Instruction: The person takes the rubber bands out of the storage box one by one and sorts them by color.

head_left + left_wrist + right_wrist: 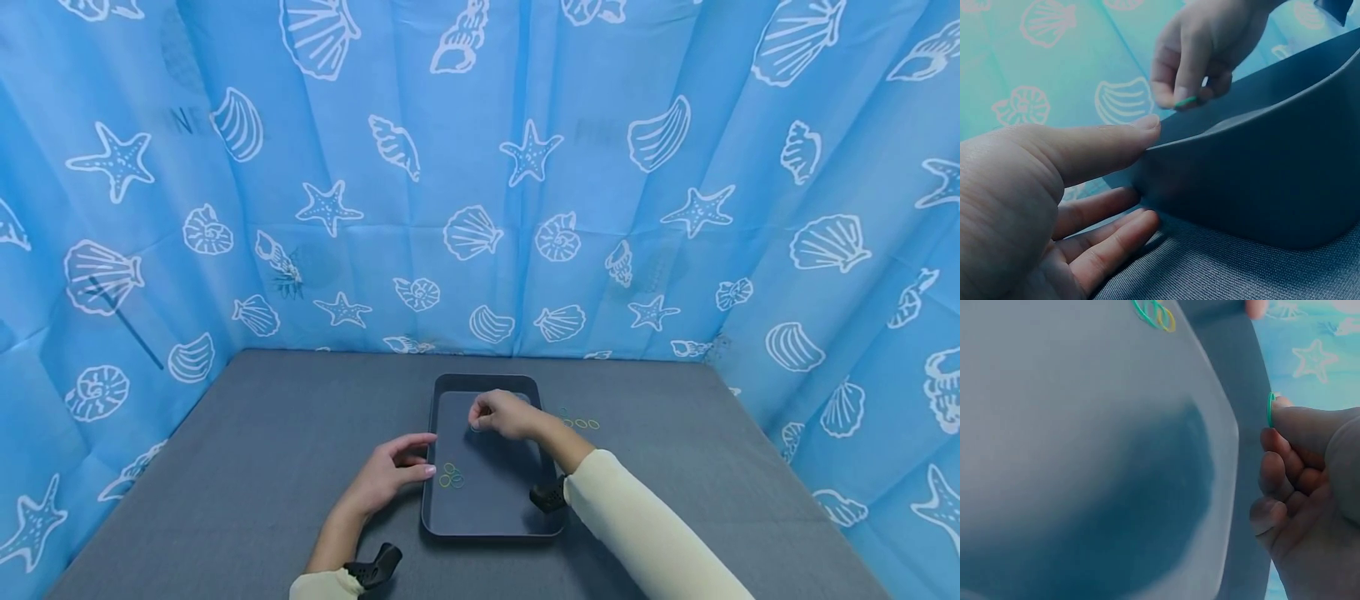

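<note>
A dark grey rectangular tray (480, 510) lies on the table. Above its inside, toward the far end, my right hand (506, 415) pinches a small green rubber band (1270, 409) between thumb and fingertips. My left hand (381, 477) is at the tray's left side; in the left wrist view its thumb touches the rim and the other fingers, loosely extended, lie along the outer wall. Several thin yellow and green rubber bands (452, 481) form a small cluster inside the tray, near its left wall.
Several more yellow and green bands (581, 424) lie on the grey tablecloth (300, 417), just right of the tray, partly in a row. A blue curtain (480, 167) with white shell and starfish prints hangs behind and at both sides.
</note>
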{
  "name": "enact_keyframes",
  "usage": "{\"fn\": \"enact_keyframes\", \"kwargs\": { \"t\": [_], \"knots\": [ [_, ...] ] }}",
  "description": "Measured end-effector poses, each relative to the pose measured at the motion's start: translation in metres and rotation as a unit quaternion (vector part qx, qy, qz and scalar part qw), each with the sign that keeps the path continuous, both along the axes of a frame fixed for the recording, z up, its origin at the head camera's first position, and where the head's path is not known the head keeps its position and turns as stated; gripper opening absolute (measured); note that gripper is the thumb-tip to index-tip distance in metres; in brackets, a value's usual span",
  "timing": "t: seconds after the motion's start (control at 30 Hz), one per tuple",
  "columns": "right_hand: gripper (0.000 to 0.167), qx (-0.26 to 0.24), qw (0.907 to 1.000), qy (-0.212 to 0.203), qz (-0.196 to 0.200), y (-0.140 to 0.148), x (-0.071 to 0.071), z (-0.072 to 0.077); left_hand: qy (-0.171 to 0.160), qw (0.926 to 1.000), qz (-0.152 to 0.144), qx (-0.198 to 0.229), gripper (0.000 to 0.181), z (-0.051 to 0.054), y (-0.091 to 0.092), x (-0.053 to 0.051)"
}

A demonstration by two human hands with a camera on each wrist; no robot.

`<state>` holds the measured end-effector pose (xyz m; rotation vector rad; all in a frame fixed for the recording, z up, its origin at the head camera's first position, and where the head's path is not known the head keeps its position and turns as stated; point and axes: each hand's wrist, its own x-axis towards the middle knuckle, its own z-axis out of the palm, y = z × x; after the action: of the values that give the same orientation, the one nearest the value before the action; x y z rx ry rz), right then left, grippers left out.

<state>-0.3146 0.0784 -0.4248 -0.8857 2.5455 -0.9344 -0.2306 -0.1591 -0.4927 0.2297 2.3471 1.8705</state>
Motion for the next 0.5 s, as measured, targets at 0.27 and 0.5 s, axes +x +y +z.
{"fn": "enact_keyframes", "kwargs": {
  "t": [0.27, 0.5],
  "knots": [
    [0.008, -0.011, 0.9994, 0.004, -0.033, 0.025, -0.006, 0.008, -0.002, 1.0, 0.004, -0.003, 0.049, 0.0, 0.001, -0.001],
    [0.007, -0.014, 0.9955, 0.028, -0.09, 0.049, -0.013, -0.001, 0.002, 1.0, -0.004, -0.005, 0.049, 0.0, 0.0, -0.001]
  ]
}}
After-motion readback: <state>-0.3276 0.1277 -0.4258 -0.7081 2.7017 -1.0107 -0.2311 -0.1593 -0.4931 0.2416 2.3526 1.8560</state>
